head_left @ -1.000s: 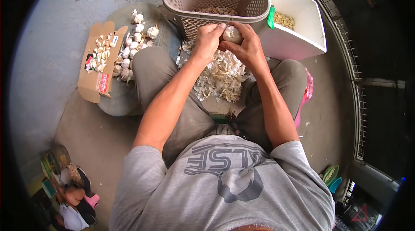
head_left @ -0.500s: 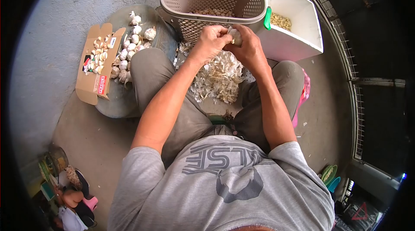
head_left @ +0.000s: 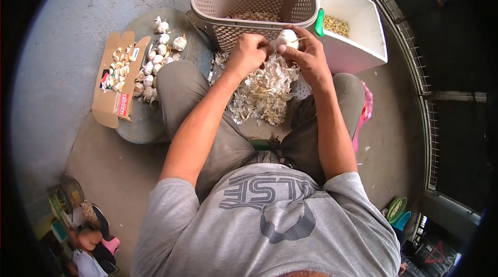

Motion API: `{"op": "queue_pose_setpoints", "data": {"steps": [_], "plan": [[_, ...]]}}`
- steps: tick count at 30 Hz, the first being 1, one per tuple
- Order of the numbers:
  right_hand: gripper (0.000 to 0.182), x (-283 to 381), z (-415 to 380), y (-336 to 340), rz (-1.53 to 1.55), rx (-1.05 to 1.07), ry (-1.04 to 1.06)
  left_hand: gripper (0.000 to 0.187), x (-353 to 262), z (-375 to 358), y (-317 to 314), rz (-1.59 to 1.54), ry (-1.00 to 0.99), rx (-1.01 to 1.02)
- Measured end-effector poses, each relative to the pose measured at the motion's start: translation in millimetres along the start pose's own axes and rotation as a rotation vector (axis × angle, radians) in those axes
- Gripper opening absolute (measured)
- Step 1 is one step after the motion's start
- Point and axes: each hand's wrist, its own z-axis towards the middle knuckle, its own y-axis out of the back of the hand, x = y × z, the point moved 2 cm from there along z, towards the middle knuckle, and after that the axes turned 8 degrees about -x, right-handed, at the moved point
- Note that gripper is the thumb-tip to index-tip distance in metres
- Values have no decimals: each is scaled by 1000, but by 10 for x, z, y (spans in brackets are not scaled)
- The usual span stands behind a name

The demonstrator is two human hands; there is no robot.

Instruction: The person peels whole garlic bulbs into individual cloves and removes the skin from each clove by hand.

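My right hand is closed round a white garlic bulb, its stem pointing right between the fingers. Just left of the bulb, my left hand is curled with fingertips pinched on a pale flake of garlic skin. Below both hands lies a heap of papery garlic peelings, between my knees. Whole garlic bulbs rest on a round grey surface at the left. Beside them, a cardboard box holds loose garlic cloves.
A tall brown perforated basket with cloves in its bottom stands ahead. To its right is a white foam box with peeled cloves and a green-handled object on its rim. A wire-mesh frame runs along the right.
My hands have moved apart slightly. The bulb now sits upright in my right hand, while my left hand has drawn away from it to the left.
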Motion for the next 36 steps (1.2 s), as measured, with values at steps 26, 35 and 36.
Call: {"op": "queue_pose_setpoints", "data": {"steps": [26, 35, 36], "plan": [[38, -259, 183, 34, 405, -203, -393, 15, -303, -183, 10, 84, -515, -297], [34, -369, 194, -100, 216, -98, -179, 5, -309, -190, 24, 182, -569, -208], [33, -363, 182, -83, 251, -148, -190, 5, -286, -177, 45, 184, -544, -202]]}}
